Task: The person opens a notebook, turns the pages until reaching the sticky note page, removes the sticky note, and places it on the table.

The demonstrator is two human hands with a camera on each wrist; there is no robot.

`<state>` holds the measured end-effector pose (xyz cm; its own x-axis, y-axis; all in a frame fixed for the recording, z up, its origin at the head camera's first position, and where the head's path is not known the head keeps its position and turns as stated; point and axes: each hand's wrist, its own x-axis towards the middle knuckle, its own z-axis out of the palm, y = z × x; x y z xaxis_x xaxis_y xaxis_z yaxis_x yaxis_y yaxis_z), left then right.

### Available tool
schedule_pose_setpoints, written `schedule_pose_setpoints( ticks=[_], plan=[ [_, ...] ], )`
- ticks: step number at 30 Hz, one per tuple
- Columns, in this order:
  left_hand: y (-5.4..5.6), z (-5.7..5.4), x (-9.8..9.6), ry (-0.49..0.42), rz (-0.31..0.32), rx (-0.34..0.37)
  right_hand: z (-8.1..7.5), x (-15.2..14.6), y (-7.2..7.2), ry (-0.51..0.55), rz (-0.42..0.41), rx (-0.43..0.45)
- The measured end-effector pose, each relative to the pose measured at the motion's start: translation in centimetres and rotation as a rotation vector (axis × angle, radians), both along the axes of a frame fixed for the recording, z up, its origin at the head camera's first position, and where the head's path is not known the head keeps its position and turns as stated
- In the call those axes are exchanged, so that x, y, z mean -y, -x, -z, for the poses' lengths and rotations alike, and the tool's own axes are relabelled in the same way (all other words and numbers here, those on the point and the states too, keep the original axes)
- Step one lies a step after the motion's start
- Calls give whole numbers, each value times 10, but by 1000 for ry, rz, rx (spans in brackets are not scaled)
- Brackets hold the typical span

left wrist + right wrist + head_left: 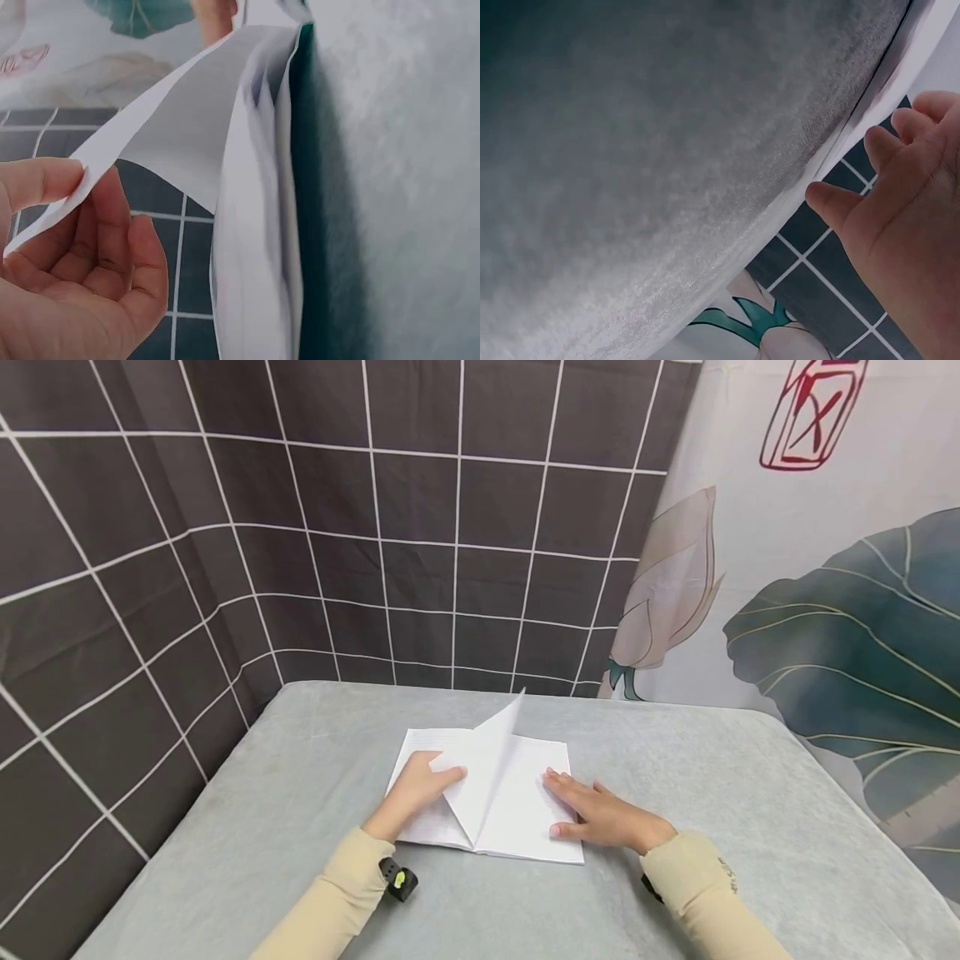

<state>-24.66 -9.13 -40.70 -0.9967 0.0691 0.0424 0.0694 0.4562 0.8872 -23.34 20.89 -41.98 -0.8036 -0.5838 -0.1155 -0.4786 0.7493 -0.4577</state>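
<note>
Page (486,768): lifted from the book, pinched between thumb and fingers of the left hand (414,787); one leaf or several, cannot tell.
Right hand (609,817): holds nothing; fingers laid out over the book's right edge.
Book (525,814): open on the table (247,852), between the two hands.
Curtain (420,568): dark, white-gridded, behind the table.
Pinch: may have caught extra leaves, which would then turn together; a hard pull against the spine could crease or tear the paper. If the right hand bears too lightly, the book could slide.
Fingers under the page: plain in the left wrist view, with leaves edge-on; hidden from the head view, which alone gives the whole spread. Right wrist view misses the pinch.
</note>
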Motion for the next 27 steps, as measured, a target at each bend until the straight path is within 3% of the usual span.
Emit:
schedule_pose_setpoints(
  ticks=[7, 13, 19, 27],
  plan=[
    [8, 2, 15, -109, -38, 64, 0, -1, 0, -22, -20, 1],
    [11, -1, 22, -146, -65, 105, -1, 0, 1, -26, -27, 5],
    [12, -4, 25, -205, -52, 132, 1, 1, 0, -32, -33, 14],
    [19, -1, 30, -212, -66, 148, 1, 1, 1, -49, -53, 14]
  ],
)
